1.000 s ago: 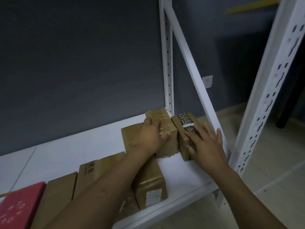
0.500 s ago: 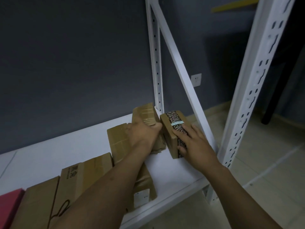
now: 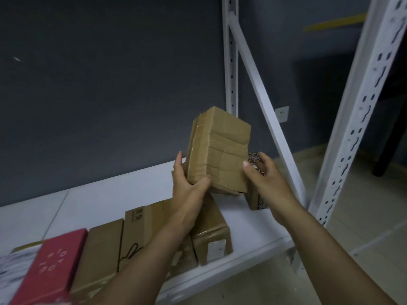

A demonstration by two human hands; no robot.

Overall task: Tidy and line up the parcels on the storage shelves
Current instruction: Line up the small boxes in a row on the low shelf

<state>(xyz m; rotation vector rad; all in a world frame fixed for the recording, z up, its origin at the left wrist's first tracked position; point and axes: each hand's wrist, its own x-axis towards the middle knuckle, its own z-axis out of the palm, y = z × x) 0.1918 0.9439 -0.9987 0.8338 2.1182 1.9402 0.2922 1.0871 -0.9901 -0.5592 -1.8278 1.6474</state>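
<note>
My left hand (image 3: 189,190) grips a taped brown parcel (image 3: 220,150) by its lower left corner and holds it tilted in the air above the white shelf (image 3: 88,201). My right hand (image 3: 268,181) rests over a small parcel with black patterned tape (image 3: 254,200) that stands near the shelf's right end; its thumb touches the lifted parcel's right edge. Below my left forearm a row of brown parcels (image 3: 211,234) lies along the shelf's front edge, with a red box (image 3: 55,265) at the left.
White perforated uprights (image 3: 356,119) and a diagonal brace (image 3: 264,102) frame the shelf's right end. A dark grey wall stands behind the shelf. Pale floor tiles (image 3: 363,227) lie to the right.
My left hand has lifted the taped brown parcel off the shelf and tilted it up. My right hand has stayed on the patterned parcel.
</note>
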